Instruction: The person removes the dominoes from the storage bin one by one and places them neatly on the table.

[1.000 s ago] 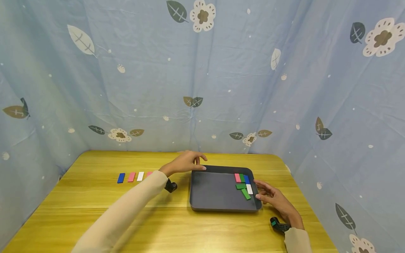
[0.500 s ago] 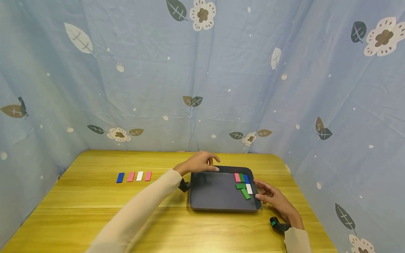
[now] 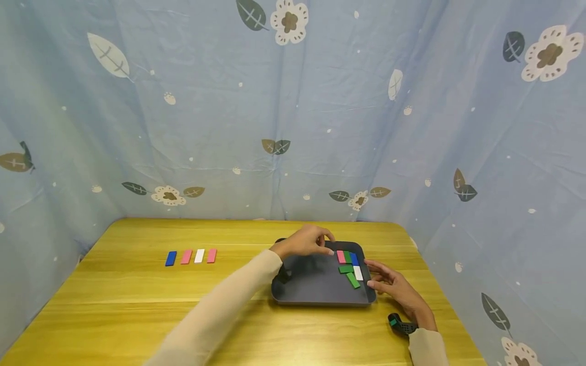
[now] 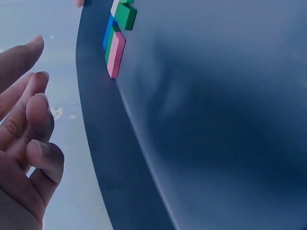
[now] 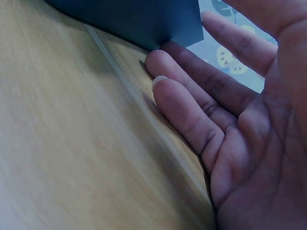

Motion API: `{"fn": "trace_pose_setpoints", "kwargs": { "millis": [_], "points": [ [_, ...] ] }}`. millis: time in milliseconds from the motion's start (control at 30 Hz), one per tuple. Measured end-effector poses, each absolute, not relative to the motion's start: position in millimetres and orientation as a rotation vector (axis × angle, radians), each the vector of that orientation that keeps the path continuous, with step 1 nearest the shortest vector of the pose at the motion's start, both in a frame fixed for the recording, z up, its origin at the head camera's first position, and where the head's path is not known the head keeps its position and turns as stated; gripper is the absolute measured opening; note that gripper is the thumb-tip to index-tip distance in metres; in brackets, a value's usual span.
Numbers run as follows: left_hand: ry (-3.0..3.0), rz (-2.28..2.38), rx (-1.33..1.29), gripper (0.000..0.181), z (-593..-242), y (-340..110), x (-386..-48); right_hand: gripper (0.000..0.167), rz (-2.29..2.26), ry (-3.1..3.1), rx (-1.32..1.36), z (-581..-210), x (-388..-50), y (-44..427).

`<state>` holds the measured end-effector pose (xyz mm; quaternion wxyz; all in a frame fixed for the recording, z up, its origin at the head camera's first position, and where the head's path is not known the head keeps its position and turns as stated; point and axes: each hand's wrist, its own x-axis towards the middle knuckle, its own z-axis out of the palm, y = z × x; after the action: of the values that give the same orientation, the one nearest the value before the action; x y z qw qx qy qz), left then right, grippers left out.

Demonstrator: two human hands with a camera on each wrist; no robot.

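Observation:
A dark grey tray [image 3: 320,304] lies on the table. Against its right side are flat domino-like blocks: a pink block [image 3: 341,256], a blue block [image 3: 354,259], a white block [image 3: 358,273] and several green ones, including a tilted green block [image 3: 353,280]. Over the tray's far part reaches my left hand [image 3: 305,241], its fingers loosely bent and nothing between them; the pink block is nearest to its thumb. My right hand [image 3: 394,286] rests at the tray's right wall, with relaxed fingers [image 5: 180,103] against or close to the outside; its thumb tip is by the rim.
On the left of the wooden table [image 3: 137,295] stands a spaced row: a blue block [image 3: 171,258], a pink block [image 3: 186,256], a white block [image 3: 199,255] and another pink one. A patterned blue curtain [image 3: 220,117] hangs behind the table and along its sides.
My left hand has moved right, from the tray's far left corner towards the blocks inside, uncovering the pink block at the end of the left row. My right hand stays at the tray's side.

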<state>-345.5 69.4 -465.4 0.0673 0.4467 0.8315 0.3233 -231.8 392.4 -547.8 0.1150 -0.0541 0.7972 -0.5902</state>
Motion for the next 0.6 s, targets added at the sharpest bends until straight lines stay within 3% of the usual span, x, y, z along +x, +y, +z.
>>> {"fn": "trace_pose_setpoints", "kwargs": {
  "millis": [600],
  "points": [
    [2.475, 1.002, 1.323, 0.035, -490, 101, -344, 0.062, -1.716, 2.328, -0.207, -547, -232, 393]
  ]
}}
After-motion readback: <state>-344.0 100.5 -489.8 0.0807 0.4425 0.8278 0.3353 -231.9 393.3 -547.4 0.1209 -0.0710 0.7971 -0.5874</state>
